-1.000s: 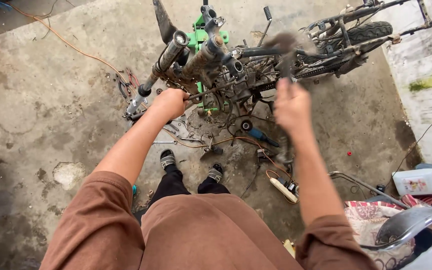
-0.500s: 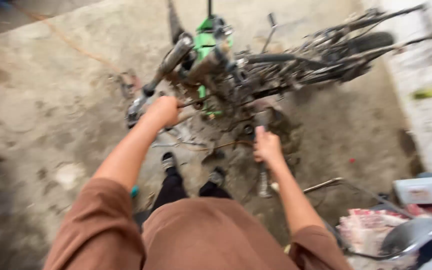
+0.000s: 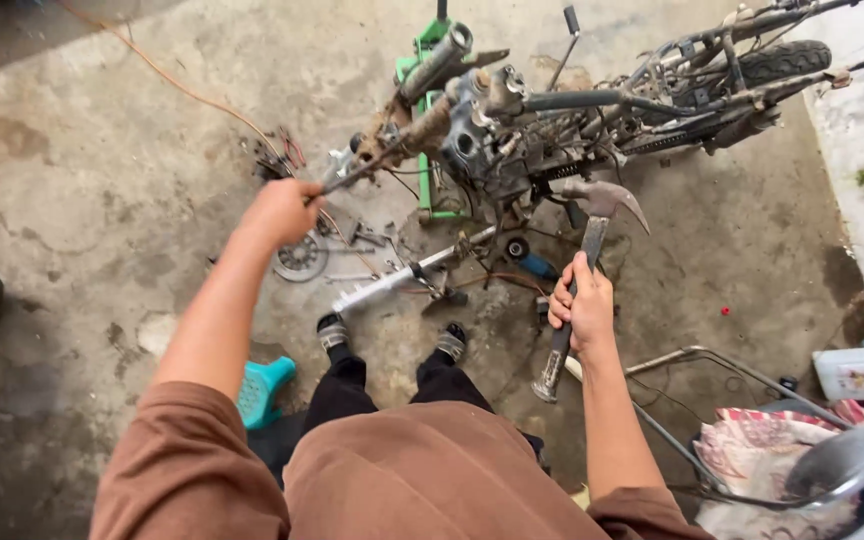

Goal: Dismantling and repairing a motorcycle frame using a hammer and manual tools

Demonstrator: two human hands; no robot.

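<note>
Steel claw hammer [image 3: 592, 235] gripped in right hand [image 3: 582, 310], left hand [image 3: 282, 212] clenched on stripped motorcycle frame [image 3: 552, 120] — dismantling evidently well advanced, parts [image 3: 392, 280] on floor.

Soft even daylight, faint shadows, sharp focus, slight wide-angle edge stretch.
</note>
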